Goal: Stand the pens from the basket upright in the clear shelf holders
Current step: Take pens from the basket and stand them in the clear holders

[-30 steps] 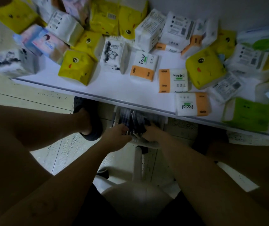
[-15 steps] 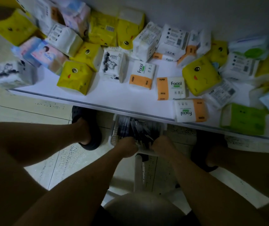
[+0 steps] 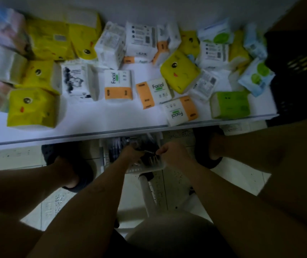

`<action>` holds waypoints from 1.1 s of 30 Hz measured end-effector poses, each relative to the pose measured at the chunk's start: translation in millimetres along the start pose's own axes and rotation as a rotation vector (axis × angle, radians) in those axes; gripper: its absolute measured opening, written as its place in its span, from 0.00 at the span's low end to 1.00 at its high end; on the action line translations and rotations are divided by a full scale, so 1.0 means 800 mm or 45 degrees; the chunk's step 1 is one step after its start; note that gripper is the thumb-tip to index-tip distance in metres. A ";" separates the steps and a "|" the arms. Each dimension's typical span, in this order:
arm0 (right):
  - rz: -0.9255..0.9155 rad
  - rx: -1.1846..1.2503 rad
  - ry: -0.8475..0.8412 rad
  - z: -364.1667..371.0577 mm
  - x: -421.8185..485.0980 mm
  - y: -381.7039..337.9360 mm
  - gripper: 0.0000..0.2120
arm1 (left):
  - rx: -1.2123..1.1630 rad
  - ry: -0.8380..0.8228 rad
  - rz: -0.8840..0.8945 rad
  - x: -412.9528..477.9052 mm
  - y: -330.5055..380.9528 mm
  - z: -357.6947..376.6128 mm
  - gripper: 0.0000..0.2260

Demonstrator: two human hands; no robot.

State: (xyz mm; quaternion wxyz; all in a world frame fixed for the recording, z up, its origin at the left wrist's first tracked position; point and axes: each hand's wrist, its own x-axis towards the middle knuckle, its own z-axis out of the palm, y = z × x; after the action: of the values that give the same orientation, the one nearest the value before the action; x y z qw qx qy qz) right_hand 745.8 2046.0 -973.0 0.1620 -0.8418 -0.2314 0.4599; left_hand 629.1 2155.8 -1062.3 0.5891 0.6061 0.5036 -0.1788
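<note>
Well, my fingers are curled tight on both sides. My left hand (image 3: 132,155) wraps a dark bunch of pens (image 3: 141,146), and my right hand (image 3: 169,154) pinches the end of one thin pen lying between the two fists (the light down here is poor, so I cannot tell how many I have hold of). More pens lie loose in the white basket (image 3: 145,169), which sits on the floor between my feet, half under the edge of the table (image 3: 93,123). Above it the tabletop is crowded with tissue packs (image 3: 31,108), and a black crate (image 3: 298,75) stands at the right end. I judge this to be the gathering step. Next I must lift the bunch clear of the table edge and find the clear holders, which are not in view.
</note>
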 end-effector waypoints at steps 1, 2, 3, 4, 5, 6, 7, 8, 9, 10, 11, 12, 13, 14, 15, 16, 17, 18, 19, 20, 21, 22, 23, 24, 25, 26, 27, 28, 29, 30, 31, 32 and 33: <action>-0.002 0.001 0.009 0.000 0.000 -0.004 0.12 | -0.043 0.016 -0.030 -0.002 0.005 0.001 0.12; -0.002 0.001 0.007 0.000 0.000 -0.008 0.12 | -0.069 0.038 -0.054 -0.002 0.007 0.002 0.07; 0.003 0.002 0.001 0.002 -0.001 -0.010 0.12 | -0.068 0.079 -0.059 -0.005 0.009 0.002 0.03; 0.009 0.007 -0.008 0.004 -0.001 -0.010 0.12 | -0.052 0.146 -0.048 -0.003 0.008 0.003 0.07; 0.018 0.020 -0.016 0.005 -0.003 -0.009 0.11 | -0.038 0.219 -0.034 -0.002 0.004 0.003 0.12; 0.028 0.031 -0.017 0.006 -0.005 -0.007 0.10 | -0.043 0.285 -0.023 0.001 -0.001 0.004 0.16; 0.040 0.033 -0.014 0.006 -0.008 -0.005 0.10 | -0.095 0.342 -0.033 0.000 -0.004 0.005 0.17; 0.051 0.033 -0.012 0.007 -0.009 -0.001 0.10 | -0.163 0.385 -0.031 0.000 -0.007 0.007 0.18; 0.064 0.033 -0.012 0.007 -0.011 0.002 0.10 | -0.220 0.417 -0.009 -0.002 -0.009 0.008 0.18; 0.077 0.038 -0.017 0.008 -0.012 0.005 0.09 | -0.258 0.428 0.013 -0.005 -0.010 0.011 0.18; 0.090 0.047 -0.027 0.007 -0.013 0.007 0.09 | -0.277 0.434 0.052 -0.008 -0.011 0.012 0.17; 0.104 0.061 -0.043 0.007 -0.013 0.008 0.10 | -0.278 0.445 0.089 -0.010 -0.013 0.015 0.16; 0.116 0.077 -0.066 0.007 -0.014 0.008 0.11 | -0.271 0.465 0.114 -0.012 -0.014 0.016 0.16; 0.123 0.080 -0.087 0.008 -0.013 0.008 0.11 | -0.260 0.485 0.126 -0.013 -0.014 0.017 0.15; 0.120 0.064 -0.100 0.008 -0.014 0.008 0.11 | -0.252 0.495 0.122 -0.012 -0.014 0.019 0.12; 0.111 0.034 -0.112 0.009 -0.014 0.006 0.11 | -0.250 0.493 0.117 -0.010 -0.015 0.019 0.09; 0.098 -0.002 -0.116 0.010 -0.014 0.005 0.09 | -0.239 0.476 0.118 -0.007 -0.014 0.018 0.08; 0.096 -0.042 -0.121 0.010 -0.014 0.005 0.05 | -0.206 0.437 0.113 -0.006 -0.012 0.017 0.06; 0.104 -0.079 -0.123 0.011 -0.013 0.005 0.06 | -0.156 0.374 0.112 -0.006 -0.008 0.014 0.04; 0.121 -0.093 -0.128 0.013 -0.012 0.007 0.11 | -0.104 0.309 0.130 -0.005 -0.005 0.011 0.02; 0.141 -0.096 -0.138 0.013 -0.012 0.007 0.15 | -0.051 0.259 0.151 -0.002 -0.003 0.008 0.03; 0.163 -0.087 -0.144 0.014 -0.012 0.009 0.17 | 0.009 0.231 0.168 0.001 -0.002 0.006 0.04; 0.173 -0.080 -0.151 0.014 -0.012 0.010 0.17 | 0.070 0.215 0.172 0.003 0.000 0.004 0.05; 0.180 -0.082 -0.155 0.015 -0.012 0.011 0.17 | 0.158 0.197 0.173 0.007 0.000 0.004 0.05; 0.183 -0.082 -0.151 0.015 -0.012 0.011 0.16 | 0.221 0.179 0.162 0.010 0.000 0.005 0.04; 0.190 -0.077 -0.144 0.015 -0.011 0.011 0.16 | 0.272 0.167 0.152 0.012 -0.002 0.006 0.03; 0.196 -0.053 -0.139 0.017 -0.010 0.012 0.15 | 0.277 0.179 0.130 0.012 -0.004 0.007 0.03; 0.203 -0.021 -0.137 0.019 -0.010 0.013 0.16 | 0.271 0.196 0.097 0.011 -0.007 0.007 0.02; 0.215 0.002 -0.143 0.020 -0.010 0.013 0.15 | 0.262 0.224 0.087 0.011 -0.012 0.006 0.03; 0.227 0.020 -0.151 0.022 -0.009 0.014 0.15 | 0.276 0.233 0.071 0.014 -0.018 0.005 0.06; 0.245 0.043 -0.158 0.025 -0.007 0.017 0.15 | 0.304 0.240 0.063 0.015 -0.026 0.004 0.07; 0.257 0.078 -0.160 0.028 -0.006 0.019 0.13 | 0.310 0.246 0.041 0.015 -0.031 0.002 0.06; 0.271 0.105 -0.159 0.032 -0.004 0.021 0.10 | 0.370 0.251 0.036 0.013 -0.036 0.000 0.04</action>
State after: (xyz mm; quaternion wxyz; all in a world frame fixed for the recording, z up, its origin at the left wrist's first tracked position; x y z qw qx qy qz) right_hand 726.6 2031.9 -992.0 0.1323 -0.8240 -0.1314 0.5350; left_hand 610.0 2153.9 -1086.4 0.4457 0.7065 0.5191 -0.1810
